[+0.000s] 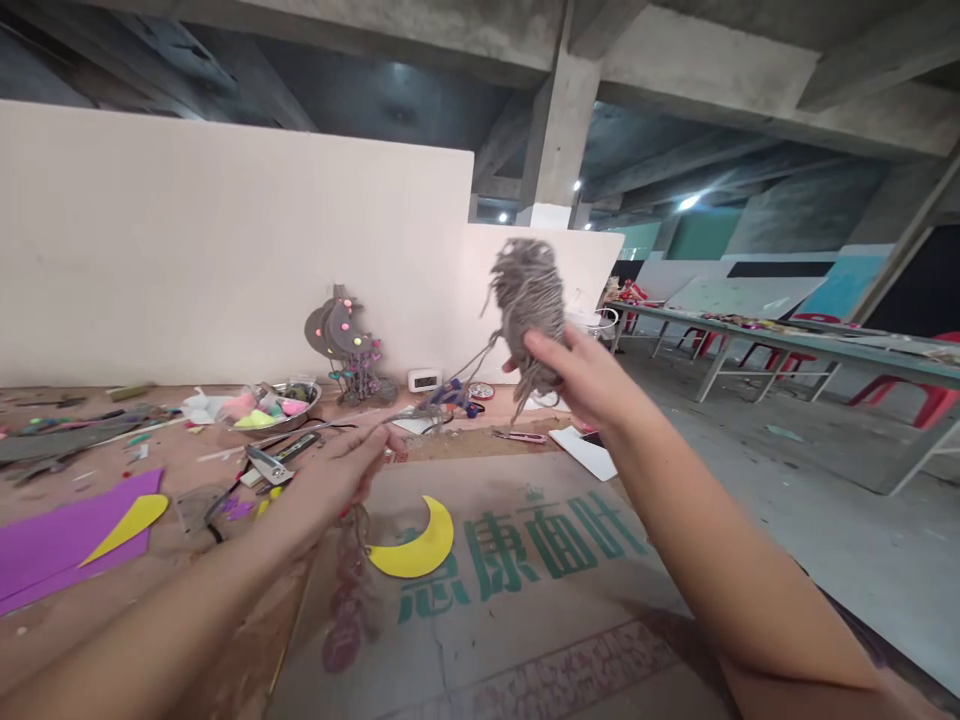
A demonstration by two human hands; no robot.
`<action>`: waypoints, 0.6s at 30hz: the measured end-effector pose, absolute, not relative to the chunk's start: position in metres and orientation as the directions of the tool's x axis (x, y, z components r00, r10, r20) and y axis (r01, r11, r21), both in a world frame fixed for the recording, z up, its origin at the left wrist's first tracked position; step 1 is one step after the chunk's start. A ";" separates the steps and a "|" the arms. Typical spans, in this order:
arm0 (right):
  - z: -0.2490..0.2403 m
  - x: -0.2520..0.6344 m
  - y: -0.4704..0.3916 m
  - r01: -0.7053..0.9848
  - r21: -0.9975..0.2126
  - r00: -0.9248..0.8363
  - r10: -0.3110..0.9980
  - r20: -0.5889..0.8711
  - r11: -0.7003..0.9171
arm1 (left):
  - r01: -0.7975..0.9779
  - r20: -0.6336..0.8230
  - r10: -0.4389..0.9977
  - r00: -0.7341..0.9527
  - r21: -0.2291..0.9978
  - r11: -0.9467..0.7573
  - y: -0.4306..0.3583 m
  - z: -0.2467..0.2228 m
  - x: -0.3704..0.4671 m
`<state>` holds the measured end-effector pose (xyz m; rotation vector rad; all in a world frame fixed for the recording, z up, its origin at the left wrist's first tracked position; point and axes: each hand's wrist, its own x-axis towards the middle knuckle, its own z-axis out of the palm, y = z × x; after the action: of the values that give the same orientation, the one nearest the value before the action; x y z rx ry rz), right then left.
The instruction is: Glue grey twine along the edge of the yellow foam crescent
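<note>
My right hand (577,370) is raised over the table, its fingers wrapped round a bundle of grey yarn (529,290) with loose ends hanging down. A strand slants from the bundle down toward my left hand (360,465), whose fingers are closed on yarn. Just below my left hand lies a yellow crescent moon cutout (424,545), with a bit of grey yarn at its left tip. The moon rests on a printed cardboard sheet (525,630). My left palm and part of its fingers are hidden.
Behind my hands stand a grey moon ornament (345,335), a metal bowl of colourful pieces (274,410) and a small white digital clock (425,381). A pink-handled cutter (521,437) lies near the right hand. Purple sheets (75,540) are at left. A white partition (225,250) rises behind.
</note>
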<state>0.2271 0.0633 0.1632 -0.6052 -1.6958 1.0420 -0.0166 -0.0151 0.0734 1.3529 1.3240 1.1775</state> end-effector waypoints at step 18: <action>0.190 0.314 0.113 -0.214 -0.772 0.113 0.800 0.589 0.598 | 0.911 0.306 0.891 -0.336 0.343 0.226 0.105 0.098 -0.112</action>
<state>0.3141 0.1128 0.1900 -0.5856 -1.2446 0.8096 -0.1120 0.1047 0.0980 1.8340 2.4942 0.7507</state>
